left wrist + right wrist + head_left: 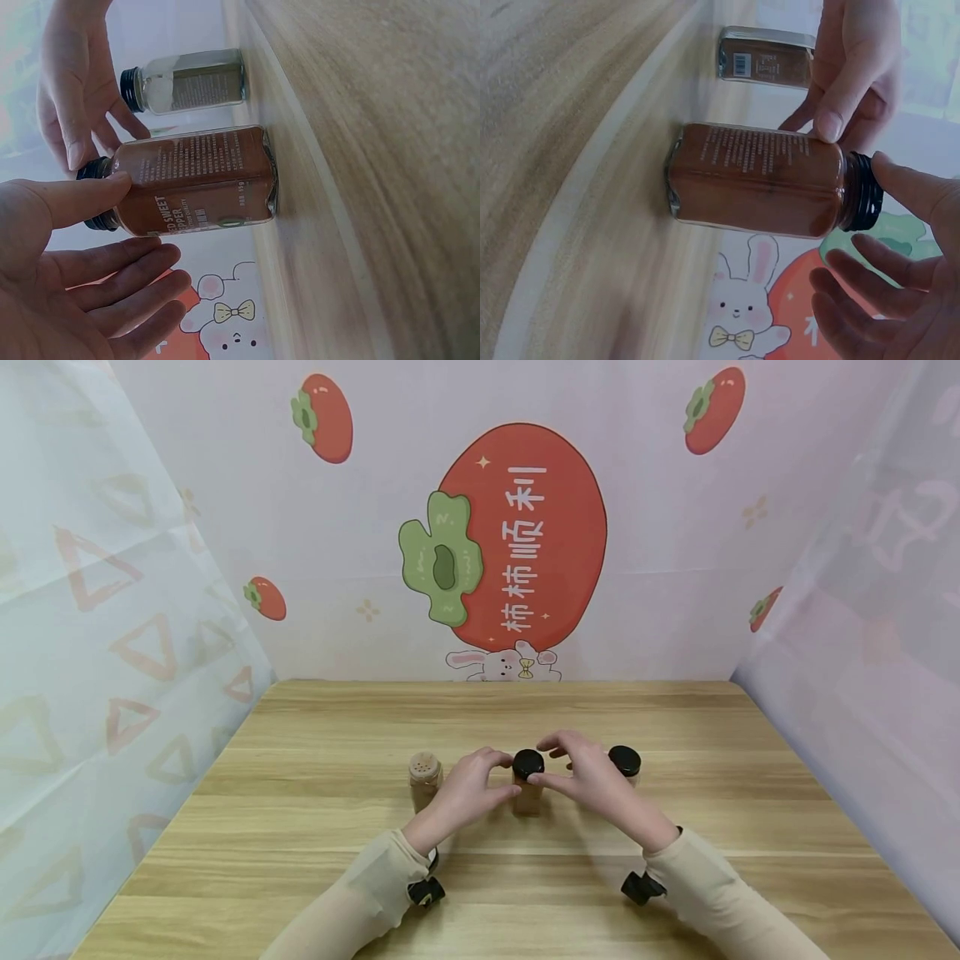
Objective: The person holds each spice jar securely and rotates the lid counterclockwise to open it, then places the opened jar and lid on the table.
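A glass spice jar (527, 797) of reddish-brown powder stands upright on the table between both hands, its black cap (528, 763) on. Its label reads in part "sweet pepper" in the left wrist view. My left hand (471, 789) is at the jar's left side, thumb tip at the upper glass, other fingers extended on the far side. From the right, my right hand (592, 770) has its thumb tip at the cap's edge. The right fingers (870, 274) are spread loosely, apart from the cap.
An uncapped jar with a perforated shaker top (425, 767) stands left of my left hand. A black-capped jar (199, 81) stands on the right, partly behind my right hand in the head view. A printed cloth backdrop (337, 635) rises behind the wooden table (315, 760).
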Demonstrator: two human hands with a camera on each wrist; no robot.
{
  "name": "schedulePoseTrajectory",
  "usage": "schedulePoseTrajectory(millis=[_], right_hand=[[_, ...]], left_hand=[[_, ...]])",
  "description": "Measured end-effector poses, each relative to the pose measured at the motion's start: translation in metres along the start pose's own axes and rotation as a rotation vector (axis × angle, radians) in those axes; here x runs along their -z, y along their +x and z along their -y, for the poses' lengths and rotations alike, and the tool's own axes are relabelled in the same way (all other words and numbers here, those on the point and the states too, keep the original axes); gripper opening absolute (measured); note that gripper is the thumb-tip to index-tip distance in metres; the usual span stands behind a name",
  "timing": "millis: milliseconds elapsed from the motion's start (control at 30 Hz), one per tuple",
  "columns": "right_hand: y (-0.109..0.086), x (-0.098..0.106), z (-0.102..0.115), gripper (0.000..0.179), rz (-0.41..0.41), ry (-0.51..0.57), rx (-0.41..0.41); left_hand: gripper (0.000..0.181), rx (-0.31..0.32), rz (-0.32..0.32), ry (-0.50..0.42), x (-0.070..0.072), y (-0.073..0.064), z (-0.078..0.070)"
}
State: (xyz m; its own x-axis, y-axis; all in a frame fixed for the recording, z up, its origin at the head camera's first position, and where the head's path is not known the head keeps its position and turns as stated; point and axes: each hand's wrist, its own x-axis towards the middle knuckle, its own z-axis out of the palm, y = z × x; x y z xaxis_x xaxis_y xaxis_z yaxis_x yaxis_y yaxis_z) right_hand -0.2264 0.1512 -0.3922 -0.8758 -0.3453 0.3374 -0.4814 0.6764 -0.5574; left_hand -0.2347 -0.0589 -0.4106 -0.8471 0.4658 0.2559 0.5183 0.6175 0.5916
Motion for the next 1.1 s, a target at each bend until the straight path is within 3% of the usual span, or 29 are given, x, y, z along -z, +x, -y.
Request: schedulePoseTrajectory(millis=[367, 767, 1100], right_hand=[[-0.0002, -0.0054, 0.0041, 0.042, -0.035, -0.056, -0.038], [0.0, -0.0023, 0.0049, 0.038, 0.007, -0.029, 0.035], [-0.0002, 0.0034, -0.0002, 0.035, 0.091, -0.06, 0.164]], left_hand=[[0.039, 0.0, 0.003, 0.015, 0.0004, 0.0002, -0.0004], [0.038, -0.001, 0.008, 0.001, 0.0015, 0.0004, -0.0017], [0.038, 0.002, 0.011, 0.017, 0.0016, -0.0002, -0.0019]])
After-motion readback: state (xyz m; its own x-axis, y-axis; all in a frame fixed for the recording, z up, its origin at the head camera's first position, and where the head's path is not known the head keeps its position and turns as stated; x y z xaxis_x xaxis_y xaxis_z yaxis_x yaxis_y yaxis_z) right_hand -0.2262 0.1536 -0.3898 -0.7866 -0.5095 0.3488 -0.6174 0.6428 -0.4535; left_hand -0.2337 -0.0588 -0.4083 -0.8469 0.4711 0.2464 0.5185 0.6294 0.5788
